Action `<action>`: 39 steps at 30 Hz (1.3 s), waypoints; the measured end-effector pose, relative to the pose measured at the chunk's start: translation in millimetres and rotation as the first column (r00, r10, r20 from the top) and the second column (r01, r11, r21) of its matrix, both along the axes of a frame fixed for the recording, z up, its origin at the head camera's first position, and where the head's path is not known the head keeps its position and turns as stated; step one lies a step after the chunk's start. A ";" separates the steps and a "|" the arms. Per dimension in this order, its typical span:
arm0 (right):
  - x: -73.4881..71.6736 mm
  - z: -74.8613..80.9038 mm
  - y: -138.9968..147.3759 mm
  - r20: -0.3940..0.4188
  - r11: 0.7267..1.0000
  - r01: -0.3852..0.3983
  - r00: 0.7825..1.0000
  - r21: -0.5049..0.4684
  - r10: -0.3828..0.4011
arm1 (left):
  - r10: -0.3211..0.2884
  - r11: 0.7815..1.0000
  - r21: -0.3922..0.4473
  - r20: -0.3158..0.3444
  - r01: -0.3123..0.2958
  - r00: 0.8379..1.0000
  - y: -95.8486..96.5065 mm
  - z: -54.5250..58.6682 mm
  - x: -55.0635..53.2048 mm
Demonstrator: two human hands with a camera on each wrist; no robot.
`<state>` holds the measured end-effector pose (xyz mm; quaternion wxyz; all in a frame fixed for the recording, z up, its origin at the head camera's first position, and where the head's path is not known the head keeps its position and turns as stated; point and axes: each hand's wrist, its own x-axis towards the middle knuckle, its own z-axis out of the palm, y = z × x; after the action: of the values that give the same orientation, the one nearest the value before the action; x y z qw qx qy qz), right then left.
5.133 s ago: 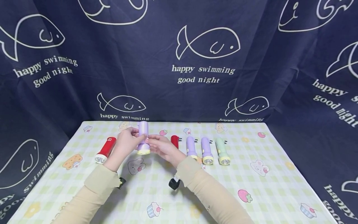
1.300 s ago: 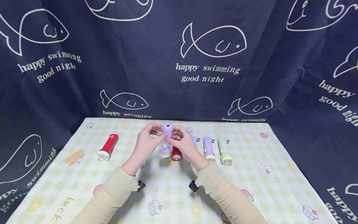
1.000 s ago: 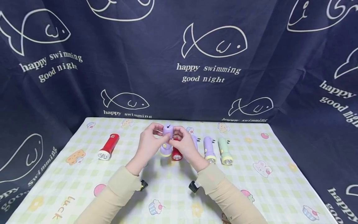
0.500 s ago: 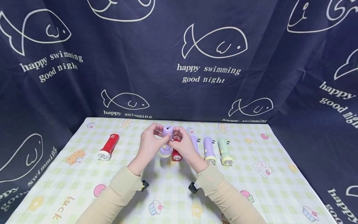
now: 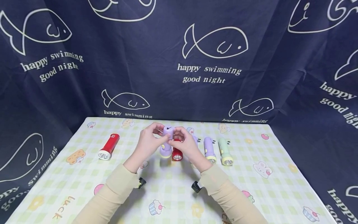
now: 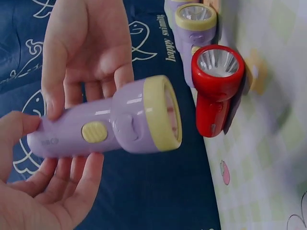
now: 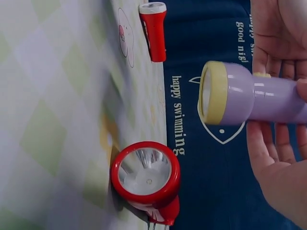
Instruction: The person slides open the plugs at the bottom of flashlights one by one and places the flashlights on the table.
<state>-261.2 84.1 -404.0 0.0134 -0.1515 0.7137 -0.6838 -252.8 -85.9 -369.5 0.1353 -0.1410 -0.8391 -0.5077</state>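
A purple flashlight (image 5: 166, 150) with a yellow rim and yellow switch is held above the table, its lamp end down in the head view. My left hand (image 5: 149, 141) pinches its tail end from the left. From the right, my right hand (image 5: 185, 145) grips the same end, thumb against the body. A small black mark shows on its tail end. In the left wrist view the flashlight (image 6: 103, 122) shows its switch side. The right wrist view shows the flashlight's (image 7: 249, 96) lamp end, with fingers from both hands around the body.
Right beside the held flashlight lies a red flashlight (image 5: 176, 154). Purple flashlights (image 5: 209, 149) and a green one (image 5: 225, 151) lie further right with prongs out; my right hand partly covers one purple. Another red flashlight (image 5: 109, 147) lies left on the checked tablecloth (image 5: 173, 199).
Over about five seconds, both hands have moved right with the purple flashlight, and it has turned so its switch faces the head camera. In the last second they barely move.
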 end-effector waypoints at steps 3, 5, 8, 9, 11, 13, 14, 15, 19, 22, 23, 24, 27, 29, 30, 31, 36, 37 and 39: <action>-0.1 1.0 2.9 0.000 1.000 -0.021 1.000 -0.002 0.021 | -0.045 0.999 -0.006 0.015 0.045 0.999 -4.0 0.5 -2.2; -0.2 1.1 4.5 -0.003 1.000 -0.030 1.000 -0.005 0.030 | -0.078 0.997 -0.008 0.016 0.078 0.997 -5.9 0.4 -3.7; -0.8 0.5 6.7 -0.001 0.999 -0.048 0.999 0.000 0.048 | -0.134 0.991 -0.008 0.006 0.134 0.991 -8.5 1.1 -5.0; -1.4 -0.1 7.3 0.004 0.999 -0.054 0.999 0.002 0.054 | -0.154 0.988 -0.008 0.004 0.154 0.988 -9.3 1.4 -5.3; -2.1 -1.3 8.7 0.013 0.998 -0.068 0.998 0.009 0.068 | -0.195 0.981 -0.006 0.006 0.195 0.981 -10.8 1.9 -5.9; -2.1 -1.6 9.9 0.022 0.996 -0.089 0.996 0.011 0.089 | -0.234 0.972 0.009 0.024 0.234 0.972 -12.4 2.6 -6.4; -1.8 -1.5 10.5 0.025 0.995 -0.100 0.995 0.010 0.100 | -0.253 0.968 0.018 0.037 0.252 0.967 -13.2 2.9 -6.6; -1.2 -1.2 10.9 0.027 0.994 -0.112 0.993 0.007 0.112 | -0.271 0.963 0.030 0.049 0.269 0.961 -14.0 3.0 -7.0; 2.2 2.1 13.0 0.019 0.987 -0.158 0.987 -0.011 0.158 | -0.326 0.945 0.063 0.090 0.322 0.941 -15.9 2.9 -8.2; 3.6 3.9 14.4 -0.002 0.984 -0.178 0.984 -0.014 0.178 | -0.352 0.935 0.072 0.101 0.347 0.930 -16.3 1.9 -9.1; 3.7 4.2 14.8 -0.008 0.983 -0.181 0.983 -0.014 0.181 | -0.358 0.933 0.074 0.103 0.352 0.928 -16.3 1.8 -9.1; 3.7 4.3 15.0 -0.014 0.983 -0.182 0.983 -0.011 0.182 | -0.361 0.932 0.076 0.104 0.355 0.927 -16.4 1.4 -9.4; 3.3 4.2 15.1 -0.021 0.984 -0.176 0.984 0.001 0.176 | -0.366 0.930 0.087 0.110 0.358 0.924 -16.9 0.7 -9.6; 3.3 4.2 15.1 -0.021 0.986 -0.169 0.985 0.009 0.169 | -0.368 0.929 0.093 0.110 0.359 0.923 -16.9 0.0 -9.5; 3.4 4.2 15.2 -0.021 0.987 -0.162 0.987 0.016 0.162 | -0.369 0.928 0.096 0.109 0.360 0.923 -16.8 -0.7 -9.8; 3.4 4.1 15.4 -0.019 0.988 -0.154 0.988 0.022 0.155 | -0.371 0.927 0.096 0.105 0.361 0.923 -16.6 -1.5 -9.9; 4.7 4.5 16.1 -0.042 0.994 -0.096 0.994 0.055 0.098 | -0.356 0.931 0.112 0.087 0.346 0.930 -12.8 -4.7 -9.1; 5.2 4.9 16.0 -0.049 0.995 -0.084 0.995 0.055 0.087 | -0.348 0.934 0.118 0.085 0.338 0.933 -11.6 -5.1 -8.4; 6.0 5.4 15.5 -0.063 0.997 -0.057 0.996 0.053 0.060 | -0.329 0.938 0.139 0.080 0.317 0.941 -8.5 -4.9 -6.6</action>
<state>-255.2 99.6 -398.6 0.0141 -0.1939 0.7264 -0.6592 -259.4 -94.4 -374.4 0.0156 -0.2422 -0.7772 -0.5806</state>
